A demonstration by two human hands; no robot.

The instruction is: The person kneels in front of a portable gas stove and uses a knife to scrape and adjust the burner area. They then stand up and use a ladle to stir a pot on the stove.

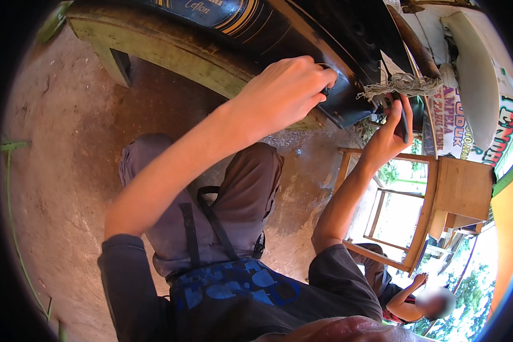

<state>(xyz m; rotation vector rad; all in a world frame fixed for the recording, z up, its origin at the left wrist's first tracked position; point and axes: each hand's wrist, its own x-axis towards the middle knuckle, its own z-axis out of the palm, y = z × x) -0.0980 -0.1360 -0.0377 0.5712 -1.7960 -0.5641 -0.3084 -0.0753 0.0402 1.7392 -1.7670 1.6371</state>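
A dark, glossy metal-looking body with a printed panel [211, 14] lies across a wooden bench at the top. My left hand [288, 91] is closed at its lower edge, fingers curled on a small black part [325, 89] that my fingers mostly hide. To its right, my right hand [386, 134] grips a slim dark object [405, 122], like a handle, between thumb and fingers. Just above those fingertips hangs a tangled bundle of pale string or fibre [407, 85]. Where the dark object's upper end meets the bundle, I cannot make out the detail.
The weathered bench [154, 48] runs along the top left above a brown floor [68, 171]. A wooden frame cabinet [464, 185] stands at right, with printed banners [473, 108] above it. Another person [404, 305] sits at lower right. My knees are below my hands.
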